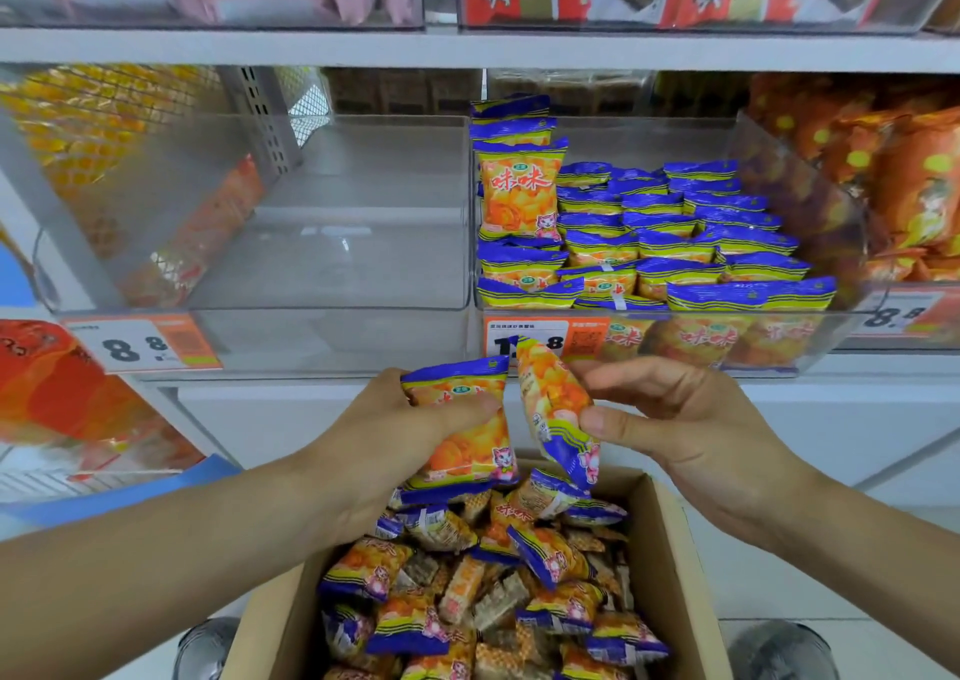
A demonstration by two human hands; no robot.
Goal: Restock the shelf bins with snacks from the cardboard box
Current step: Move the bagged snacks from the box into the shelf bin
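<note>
Shop shelf [467, 50], 2 clear bins [260, 310]; left hand [395, 435] and right hand [670, 419] each grip 1 snack packet [462, 435] above the cardboard box [670, 549].

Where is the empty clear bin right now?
In the head view, the empty clear bin sits on the middle shelf, left of centre, directly beside the bin of blue-and-yellow snack packs and above the left hand.

Orange price tag [143, 344], grey perforated shelf upright [262, 118]

Orange snack packets [675, 243] with blue-and-yellow striped ends and a pink cartoon cat; brown cardboard box [670, 575].
</note>
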